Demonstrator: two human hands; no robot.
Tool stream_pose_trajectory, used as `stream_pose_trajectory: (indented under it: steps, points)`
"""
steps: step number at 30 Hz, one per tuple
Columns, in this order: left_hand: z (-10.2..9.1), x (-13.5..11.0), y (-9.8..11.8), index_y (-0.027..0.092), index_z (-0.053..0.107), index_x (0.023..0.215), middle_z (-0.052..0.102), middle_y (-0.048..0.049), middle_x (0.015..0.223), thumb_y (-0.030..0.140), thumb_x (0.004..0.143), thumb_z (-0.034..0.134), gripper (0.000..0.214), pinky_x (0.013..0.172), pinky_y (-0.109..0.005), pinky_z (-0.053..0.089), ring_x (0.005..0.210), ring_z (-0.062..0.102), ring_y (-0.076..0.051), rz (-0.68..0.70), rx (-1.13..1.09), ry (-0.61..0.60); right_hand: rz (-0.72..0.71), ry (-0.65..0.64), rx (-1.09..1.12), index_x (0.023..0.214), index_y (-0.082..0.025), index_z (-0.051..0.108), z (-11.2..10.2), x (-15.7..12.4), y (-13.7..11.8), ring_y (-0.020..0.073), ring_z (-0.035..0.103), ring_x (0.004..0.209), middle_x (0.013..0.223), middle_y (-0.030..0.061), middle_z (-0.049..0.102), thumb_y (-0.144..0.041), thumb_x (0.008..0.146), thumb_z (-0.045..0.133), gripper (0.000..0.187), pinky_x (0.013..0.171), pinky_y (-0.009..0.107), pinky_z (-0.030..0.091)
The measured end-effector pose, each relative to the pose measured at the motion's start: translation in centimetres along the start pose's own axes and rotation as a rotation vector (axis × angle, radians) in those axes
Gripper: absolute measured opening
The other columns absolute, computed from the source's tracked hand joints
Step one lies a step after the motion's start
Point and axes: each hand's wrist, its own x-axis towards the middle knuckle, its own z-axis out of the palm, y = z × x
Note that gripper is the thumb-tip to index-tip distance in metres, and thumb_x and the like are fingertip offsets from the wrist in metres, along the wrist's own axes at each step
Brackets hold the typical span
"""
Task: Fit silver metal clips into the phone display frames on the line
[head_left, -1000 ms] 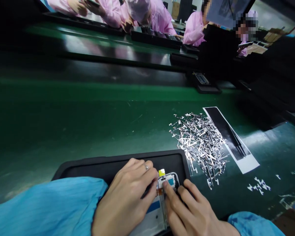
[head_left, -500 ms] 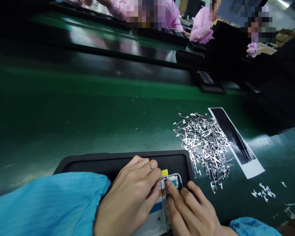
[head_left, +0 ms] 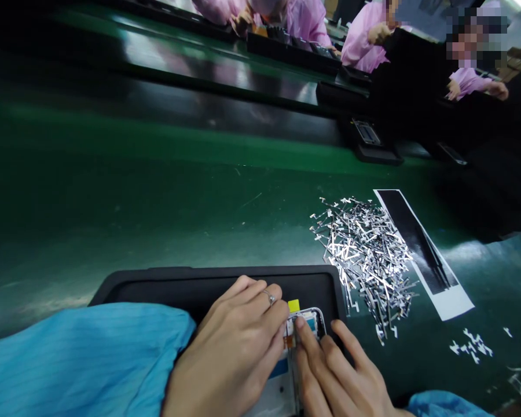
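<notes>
Left hand point(head_left: 232, 347) and right hand point(head_left: 334, 370) were at a white-rimmed phone frame point(head_left: 307, 325), which lay on a black rubber tray point(head_left: 200, 284); grips were drawn together, clamping unconfirmed. A small yellow tab point(head_left: 293, 305) was exposed; silver metal strips point(head_left: 364, 260) lay heaped on the green surface point(head_left: 113, 197).

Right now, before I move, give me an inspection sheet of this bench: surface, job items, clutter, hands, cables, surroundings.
surface: green bench mat with fine specks, black tray at its near edge.
job's things: white-edged phone housing in the tray, yellow tab at its top.
clutter: heap of metal strips beside the tray, small cluster of strips, black-and-white backing sheet.
hands: left hand against the housing's left edge; right hand, fingers on the housing.
cables: small orange flex strip at the housing; no loose cables seen.
surroundings: co-workers in pink gowns at a farther bench, black trays.
</notes>
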Motion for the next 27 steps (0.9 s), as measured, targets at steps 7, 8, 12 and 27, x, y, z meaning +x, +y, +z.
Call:
stream_pose_trajectory:
  steps: [7,8,12,27]
  points:
    - [0.0,-0.5,-0.4,0.02,0.058,0.075,0.062,-0.0002,0.079,0.014,0.08,0.034,0.025,0.079,-0.034,0.04,0.076,0.056,-0.018,0.025,0.038,0.012,0.049,0.084,0.014,0.065,-0.013,0.055,0.3,0.0,0.2,0.0129,0.056,0.054,0.073,0.0042,0.067,0.001,0.083,0.024,0.039,0.066,0.03,0.043]
    - [0.0,-0.5,-0.4,0.02,0.058,0.075,0.062,-0.0003,0.079,0.014,0.08,0.034,0.025,0.078,-0.033,0.041,0.076,0.056,-0.018,0.03,0.035,0.001,0.048,0.078,0.009,0.065,-0.013,0.055,0.3,0.0,0.1,0.013,0.056,0.054,0.073,0.0038,0.067,0.001,0.083,0.023,0.039,0.066,0.031,0.042]
    - [0.2,-0.3,-0.1,0.019,0.058,0.073,0.061,-0.0005,0.078,0.012,0.078,0.032,0.027,0.078,-0.032,0.041,0.075,0.055,-0.017,0.029,0.053,-0.029,0.037,0.026,-0.024,0.065,-0.013,0.056,0.2,0.2,0.0,0.013,0.057,0.057,0.073,0.0031,0.067,0.002,0.083,0.023,0.04,0.069,0.032,0.04]
    - [1.4,-0.5,0.1,0.015,0.059,0.072,0.06,-0.0031,0.071,0.007,0.086,0.012,0.049,0.078,-0.032,0.03,0.069,0.051,-0.017,0.166,0.337,0.216,-0.07,0.05,-0.037,0.061,-0.014,0.051,0.4,1.0,0.4,0.011,0.058,0.057,0.064,0.0035,0.066,0.002,0.081,0.032,0.032,0.072,0.027,0.046]
